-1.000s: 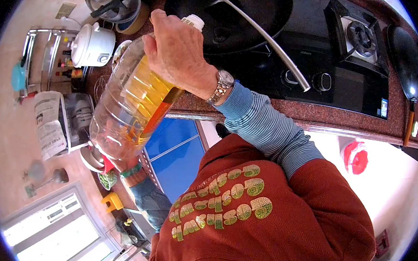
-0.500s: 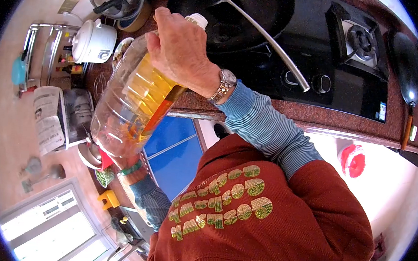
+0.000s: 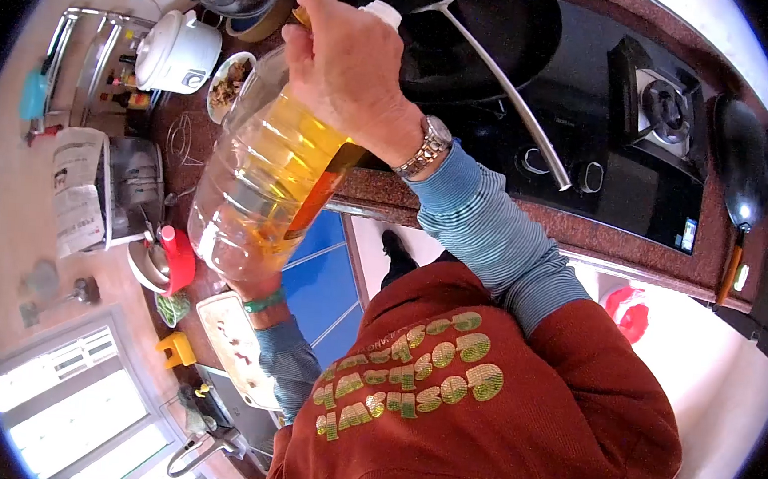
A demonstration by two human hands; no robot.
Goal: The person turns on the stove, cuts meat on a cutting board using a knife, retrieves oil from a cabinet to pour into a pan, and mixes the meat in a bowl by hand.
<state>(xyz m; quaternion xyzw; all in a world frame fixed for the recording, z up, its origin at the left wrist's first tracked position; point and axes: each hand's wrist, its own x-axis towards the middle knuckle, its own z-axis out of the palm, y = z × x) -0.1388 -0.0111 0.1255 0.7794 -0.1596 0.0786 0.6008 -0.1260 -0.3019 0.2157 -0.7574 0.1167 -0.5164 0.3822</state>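
My right hand (image 3: 353, 68), with a watch on the wrist, grips the top of a large clear plastic bottle (image 3: 250, 177) just below its white cap. Yellow oil fills part of the bottle, which is tilted with its cap end toward the wok (image 3: 477, 50). At the bottle's base is my left hand (image 3: 261, 282), wearing a green bracelet and supporting it from below; its fingers are mostly hidden. A metal-handled ladle (image 3: 510, 93) rests in the black wok.
A second burner (image 3: 665, 108) and a small black pan (image 3: 741, 162) lie right. Left are a white cooker (image 3: 179, 52), a dish of food (image 3: 230, 85), newspaper (image 3: 77, 191), a bowl with a red object (image 3: 176, 261), and a pale board (image 3: 236, 345) beside my left forearm.
The view has shifted, bringing the food dish and pale board into clearer sight. Both hands still hold the tilted bottle, which appears slightly farther right in view.
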